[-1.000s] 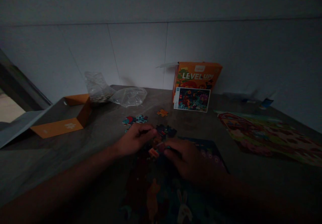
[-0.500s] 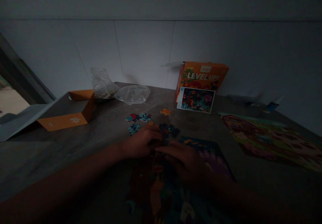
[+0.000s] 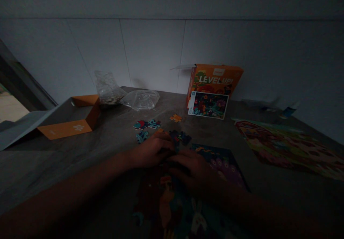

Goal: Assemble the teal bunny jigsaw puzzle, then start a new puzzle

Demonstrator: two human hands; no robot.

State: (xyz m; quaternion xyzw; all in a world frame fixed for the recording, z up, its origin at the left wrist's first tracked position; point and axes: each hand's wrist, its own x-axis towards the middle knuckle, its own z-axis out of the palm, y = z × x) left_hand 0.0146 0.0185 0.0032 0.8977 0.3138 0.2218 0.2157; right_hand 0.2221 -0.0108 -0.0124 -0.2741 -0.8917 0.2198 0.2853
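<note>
in the head view, a dim room: a pale panelled wall (image 3: pixel 150 56) stands behind a grey surface (image 3: pixel 115 135). the puzzle (image 3: pixel 165 206) lies flat on the surface, close to the person, under and in front of both hands. the left hand (image 3: pixel 153 151) and right hand (image 3: pixel 192 163) come together at its far part, fingers bent and fingertips close to each other. it is too dark there to tell whether either grip is closed on a piece or merely pressing; the nearness of the two suggests they share one small spot, perhaps to steady it.

just past the hands lie dark pieces (image 3: pixel 181 137) and an orange piece (image 3: pixel 176 118), within easy reach, likely for that reason. a card (image 3: pixel 209 105) leans against an orange box (image 3: pixel 216 75), its picture facing the person, presumably so it can be looked at. an open tray (image 3: pixel 64 131) and a clear bag (image 3: pixel 143 100) sit farther off, probably to leave working room.

the puzzle's fox and rabbit stand heads toward the wall, so its top points away from the person. its near end runs out of frame and the hands cover much, so i cannot tell its long axis.
</note>
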